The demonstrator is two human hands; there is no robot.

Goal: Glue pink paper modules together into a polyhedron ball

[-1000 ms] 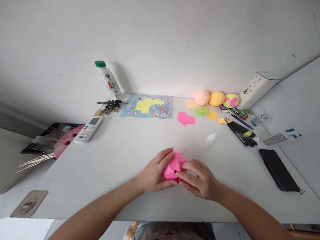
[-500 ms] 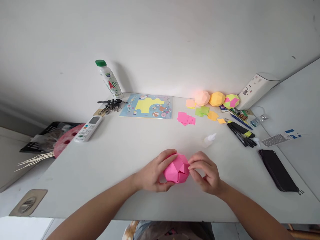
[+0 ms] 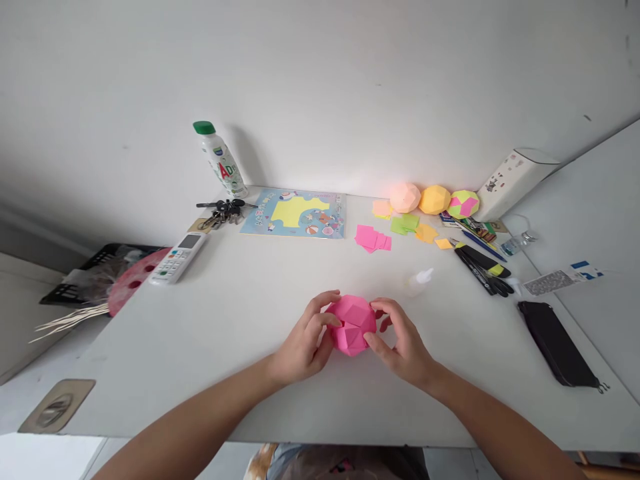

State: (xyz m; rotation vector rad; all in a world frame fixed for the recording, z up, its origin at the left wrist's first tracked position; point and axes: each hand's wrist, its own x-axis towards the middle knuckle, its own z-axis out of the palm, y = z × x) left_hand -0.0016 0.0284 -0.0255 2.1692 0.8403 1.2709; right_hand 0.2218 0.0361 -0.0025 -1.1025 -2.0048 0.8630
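Between my two hands is a pink faceted paper ball (image 3: 354,325), with an open seam showing on the side facing me. My left hand (image 3: 307,340) is closed on its left side, fingertips at the top and at the seam. On the right side, my right hand (image 3: 400,340) grips the ball with the thumb low and the fingers near the top. Just beyond the hands lies a small white glue bottle (image 3: 419,281). Pink paper pieces (image 3: 371,238) lie farther back on the table.
At the back stand paper balls in peach (image 3: 405,198), orange (image 3: 435,199) and yellow-pink (image 3: 463,204). Green paper pieces (image 3: 405,223) are near them. Scissors (image 3: 497,285) and a black pouch (image 3: 557,343) lie right. A remote (image 3: 177,259), keys (image 3: 223,212) and bottle (image 3: 220,160) are left.
The pink ball has been turned, so the seam now faces me at another angle. My right hand has moved in from beside the ball to grip it; my left fingers have shifted.
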